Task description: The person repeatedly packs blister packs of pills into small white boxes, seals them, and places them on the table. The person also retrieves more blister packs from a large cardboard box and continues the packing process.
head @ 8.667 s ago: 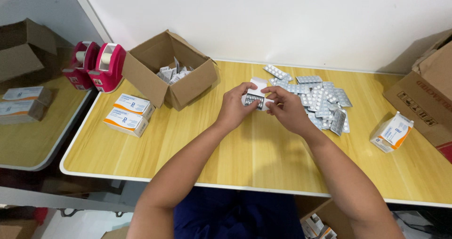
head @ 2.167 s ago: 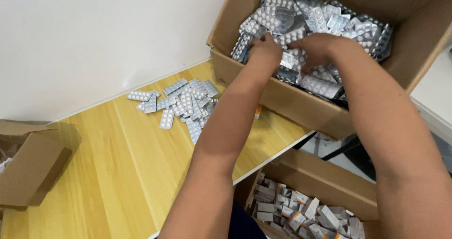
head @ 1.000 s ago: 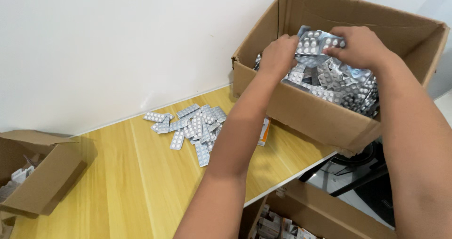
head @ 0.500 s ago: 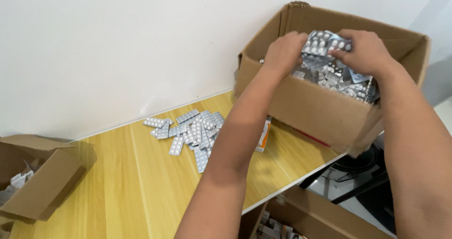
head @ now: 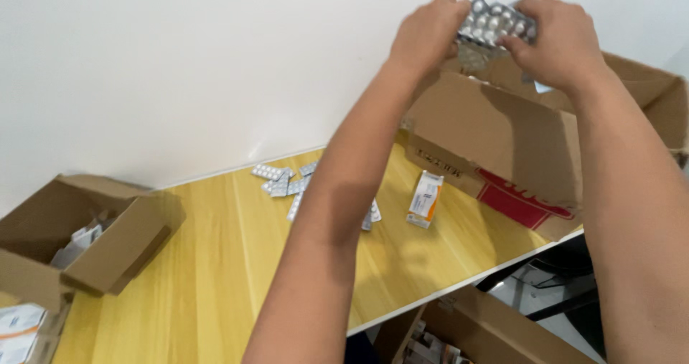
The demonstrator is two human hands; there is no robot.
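Note:
My left hand (head: 429, 35) and my right hand (head: 556, 40) together grip a stack of silver blister packs (head: 495, 24), held high above the large cardboard box (head: 502, 142) at the right end of the yellow table (head: 208, 263). The inside of that box is hidden from here. A small pile of loose blister packs (head: 281, 182) lies on the table near the wall, partly behind my left forearm. A small white and orange medicine carton (head: 425, 199) lies next to the big box.
An open cardboard box (head: 93, 235) with paper items inside sits at the table's left end, with a white carton (head: 18, 328) below it. Another open box (head: 466, 335) stands on the floor under the table's front edge. A white wall runs behind.
Both hands have lifted the stack of blister packs up out of the large box. The view has tilted, so the box's contents no longer show.

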